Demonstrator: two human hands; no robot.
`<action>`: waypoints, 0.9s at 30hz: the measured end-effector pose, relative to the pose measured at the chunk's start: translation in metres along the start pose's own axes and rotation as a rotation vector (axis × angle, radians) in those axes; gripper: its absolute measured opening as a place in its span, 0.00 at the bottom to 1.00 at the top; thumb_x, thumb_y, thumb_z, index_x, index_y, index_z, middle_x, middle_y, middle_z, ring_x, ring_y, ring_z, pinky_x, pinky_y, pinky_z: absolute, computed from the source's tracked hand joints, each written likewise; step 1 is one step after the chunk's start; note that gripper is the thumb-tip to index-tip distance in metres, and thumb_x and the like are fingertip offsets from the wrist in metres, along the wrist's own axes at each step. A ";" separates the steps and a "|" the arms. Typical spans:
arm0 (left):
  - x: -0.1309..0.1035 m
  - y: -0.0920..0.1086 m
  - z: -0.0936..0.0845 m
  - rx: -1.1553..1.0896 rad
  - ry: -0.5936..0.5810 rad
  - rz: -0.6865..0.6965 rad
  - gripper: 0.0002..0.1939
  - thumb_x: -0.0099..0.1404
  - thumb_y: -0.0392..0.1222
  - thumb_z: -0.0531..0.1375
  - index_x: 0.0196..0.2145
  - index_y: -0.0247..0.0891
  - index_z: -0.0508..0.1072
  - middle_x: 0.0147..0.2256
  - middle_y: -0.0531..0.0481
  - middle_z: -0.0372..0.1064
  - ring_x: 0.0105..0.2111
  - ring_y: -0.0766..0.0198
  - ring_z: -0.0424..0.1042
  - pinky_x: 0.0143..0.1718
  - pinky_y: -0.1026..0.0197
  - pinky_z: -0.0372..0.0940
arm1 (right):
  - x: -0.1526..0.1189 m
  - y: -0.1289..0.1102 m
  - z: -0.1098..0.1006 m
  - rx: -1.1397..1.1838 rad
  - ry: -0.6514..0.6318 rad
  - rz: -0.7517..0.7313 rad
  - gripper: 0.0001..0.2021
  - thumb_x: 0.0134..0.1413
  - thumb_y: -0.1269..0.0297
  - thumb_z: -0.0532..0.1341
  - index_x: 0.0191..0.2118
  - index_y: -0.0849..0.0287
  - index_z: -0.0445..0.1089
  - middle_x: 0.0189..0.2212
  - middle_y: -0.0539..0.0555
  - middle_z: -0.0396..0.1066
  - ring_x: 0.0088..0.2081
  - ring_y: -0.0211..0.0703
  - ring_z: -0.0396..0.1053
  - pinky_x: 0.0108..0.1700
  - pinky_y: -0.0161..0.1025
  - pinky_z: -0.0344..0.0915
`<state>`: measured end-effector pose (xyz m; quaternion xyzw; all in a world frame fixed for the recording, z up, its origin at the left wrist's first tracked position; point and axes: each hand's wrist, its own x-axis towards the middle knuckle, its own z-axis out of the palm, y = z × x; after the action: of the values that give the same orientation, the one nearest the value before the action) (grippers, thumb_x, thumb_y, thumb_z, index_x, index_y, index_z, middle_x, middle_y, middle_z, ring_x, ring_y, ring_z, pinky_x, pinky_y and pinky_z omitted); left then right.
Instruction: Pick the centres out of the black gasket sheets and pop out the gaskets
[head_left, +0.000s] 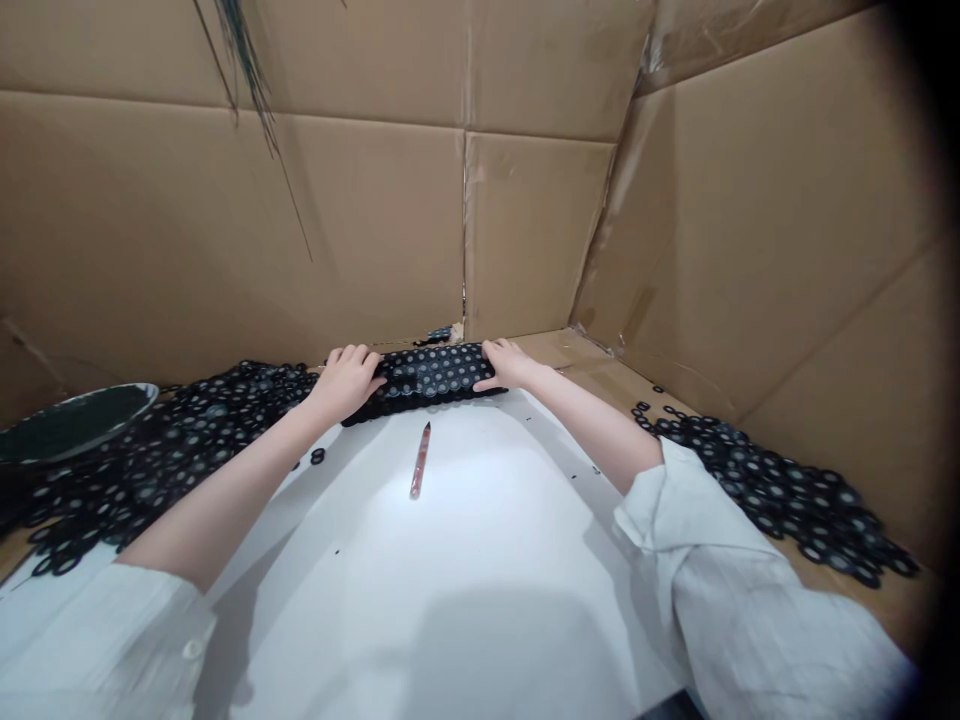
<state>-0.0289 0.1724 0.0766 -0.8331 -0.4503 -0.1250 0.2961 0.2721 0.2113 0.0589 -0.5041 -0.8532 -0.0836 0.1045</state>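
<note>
A black sheet (pixel 431 370) patterned with rows of small rings lies across the far end of the white surface (pixel 480 520). My left hand (pixel 349 380) is closed on its left end, thumb along the near side and fingers over the top. At the right end my right hand (pixel 506 365) grips it the same way. A slim reddish tool (pixel 421 462) with a dark pointed tip lies on the white surface, nearer to me than the sheet. Neither hand touches it.
Loose black rings are heaped on the left (pixel 172 440) and the right (pixel 780 490). A round dish (pixel 82 420) with a pale rim stands far left. Cardboard walls (pixel 360 220) enclose the back and right. Dark thin strands (pixel 251 75) hang at the upper left.
</note>
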 end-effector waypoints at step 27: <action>-0.113 -0.014 -0.114 0.093 0.016 -0.121 0.17 0.61 0.51 0.44 0.32 0.39 0.66 0.34 0.45 0.67 0.40 0.51 0.65 0.48 0.45 0.52 | -0.027 -0.103 -0.017 -0.075 0.211 -0.396 0.18 0.61 0.56 0.41 0.38 0.61 0.62 0.31 0.56 0.65 0.28 0.39 0.63 0.29 0.35 0.50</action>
<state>-0.0976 0.0331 0.1192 -0.7888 -0.5027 -0.1281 0.3299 0.1965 0.1350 0.0644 -0.3187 -0.9162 -0.1861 0.1559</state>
